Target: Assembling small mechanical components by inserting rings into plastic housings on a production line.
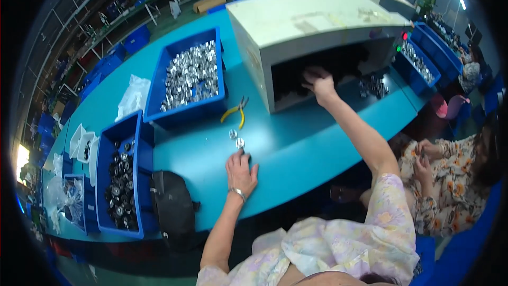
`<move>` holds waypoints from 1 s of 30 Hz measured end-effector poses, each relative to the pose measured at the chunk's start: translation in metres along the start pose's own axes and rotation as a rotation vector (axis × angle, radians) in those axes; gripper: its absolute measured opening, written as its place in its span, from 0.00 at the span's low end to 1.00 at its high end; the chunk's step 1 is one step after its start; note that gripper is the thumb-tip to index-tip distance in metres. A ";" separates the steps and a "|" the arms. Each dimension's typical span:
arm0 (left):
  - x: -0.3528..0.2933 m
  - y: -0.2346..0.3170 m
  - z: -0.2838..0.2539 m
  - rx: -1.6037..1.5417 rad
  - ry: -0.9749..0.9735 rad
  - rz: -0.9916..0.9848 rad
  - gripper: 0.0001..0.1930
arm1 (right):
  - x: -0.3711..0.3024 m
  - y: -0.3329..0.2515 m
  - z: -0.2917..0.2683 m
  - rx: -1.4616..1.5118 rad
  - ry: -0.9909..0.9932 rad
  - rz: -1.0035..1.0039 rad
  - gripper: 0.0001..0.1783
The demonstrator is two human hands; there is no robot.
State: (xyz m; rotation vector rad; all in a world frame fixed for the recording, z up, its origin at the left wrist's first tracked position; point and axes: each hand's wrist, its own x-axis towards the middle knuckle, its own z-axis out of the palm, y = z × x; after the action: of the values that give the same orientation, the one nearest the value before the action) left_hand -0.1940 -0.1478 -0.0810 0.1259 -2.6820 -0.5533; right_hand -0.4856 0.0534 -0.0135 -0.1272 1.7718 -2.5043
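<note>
1. Head-camera view showed a worker at a teal workbench (296, 143), the right hand (319, 82) reaching into the dark opening of a pale grey machine housing (312, 26), while the left hand (241, 172) rested flat on the bench.
2. Left fingers lay spread and loose, gripping nothing; their tips sat just beside two small silver metal parts (236, 138) lying on the benchtop.
3. Right fingers curled at the mouth of the opening, but whether they held a part could not be told, as the interior was in shadow.
4. Yellow-handled pliers (234, 112) lay just beyond the two parts, near a blue bin of silver metal pieces (191, 77); a second blue bin of dark round parts (119, 182) stood to the left, a black pouch (172, 206) beside it.
5. Doing this well seemingly called for keeping the right wrist clear of the housing's edge and working by touch, since the opening hid the fingertips.
6. Loose parts under the left hand likely needed light pinching, one at a time, lest they skid across the smooth bench.
7. A seated co-worker's hands (423, 156) were busy at lower right, well apart.
</note>
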 end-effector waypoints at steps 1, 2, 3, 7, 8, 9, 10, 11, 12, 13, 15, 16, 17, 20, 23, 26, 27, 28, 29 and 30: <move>-0.002 -0.002 0.001 -0.012 0.034 -0.006 0.19 | -0.028 -0.017 0.000 -0.066 -0.064 0.052 0.11; -0.002 0.000 0.000 -0.029 0.080 0.015 0.18 | -0.050 -0.026 -0.005 -0.047 -0.128 0.090 0.10; -0.001 -0.001 -0.001 -0.043 0.129 0.036 0.17 | -0.073 -0.031 -0.008 -0.024 -0.194 0.125 0.09; -0.003 0.036 -0.016 -0.389 0.164 -0.011 0.13 | -0.158 -0.038 -0.009 -0.053 -0.159 0.140 0.08; -0.004 0.056 -0.028 -0.544 0.094 -0.100 0.14 | -0.180 -0.040 -0.009 -0.084 -0.157 0.109 0.09; -0.004 0.076 -0.035 -0.701 0.026 -0.187 0.15 | -0.199 -0.044 -0.009 -0.117 -0.154 0.073 0.10; -0.011 0.083 -0.032 -0.900 -0.017 -0.219 0.14 | -0.217 -0.043 -0.006 -0.086 -0.185 0.025 0.10; -0.015 0.099 -0.038 -1.115 -0.089 -0.279 0.14 | -0.233 -0.039 -0.004 -0.079 -0.185 -0.007 0.09; -0.019 0.115 -0.048 -1.329 -0.157 -0.340 0.14 | -0.249 -0.036 -0.003 -0.072 -0.187 -0.041 0.09; -0.026 0.123 -0.051 -1.420 -0.178 -0.366 0.15 | -0.263 -0.032 -0.003 -0.080 -0.199 -0.050 0.08; -0.038 0.132 -0.060 -1.420 -0.145 -0.347 0.15 | -0.286 -0.029 0.004 -0.080 -0.215 -0.098 0.08; -0.043 0.136 -0.063 -1.426 -0.120 -0.321 0.14 | -0.297 -0.029 0.006 -0.062 -0.219 -0.097 0.09; -0.047 0.141 -0.067 -1.421 -0.079 -0.345 0.13 | -0.305 -0.027 0.008 -0.060 -0.222 -0.094 0.09; -0.059 0.142 -0.072 -1.370 -0.068 -0.336 0.09 | -0.320 -0.022 0.007 -0.185 -0.207 -0.231 0.10; -0.065 0.139 -0.068 -1.276 -0.062 -0.335 0.05 | -0.325 -0.022 0.005 -0.343 -0.166 -0.355 0.10; -0.072 0.139 -0.076 -1.172 -0.038 -0.337 0.04 | -0.332 -0.027 0.007 -0.487 -0.167 -0.422 0.10; -0.075 0.140 -0.076 -1.194 -0.024 -0.335 0.03 | -0.334 -0.030 0.007 -0.458 -0.173 -0.425 0.10; -0.077 0.139 -0.076 -1.170 -0.019 -0.322 0.03 | -0.335 -0.031 0.009 -0.489 -0.180 -0.491 0.11; -0.078 0.140 -0.074 -1.154 -0.025 -0.301 0.03 | -0.335 -0.027 0.006 -0.507 -0.175 -0.516 0.12; -0.079 0.141 -0.073 -1.181 -0.055 -0.297 0.03 | -0.337 -0.028 0.003 -0.520 -0.169 -0.498 0.12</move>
State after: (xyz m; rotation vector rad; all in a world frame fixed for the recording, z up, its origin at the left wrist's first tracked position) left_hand -0.0939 -0.0322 0.0075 0.1601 -1.9555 -2.0941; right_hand -0.1502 0.0953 0.0048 -0.8752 2.5076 -2.1202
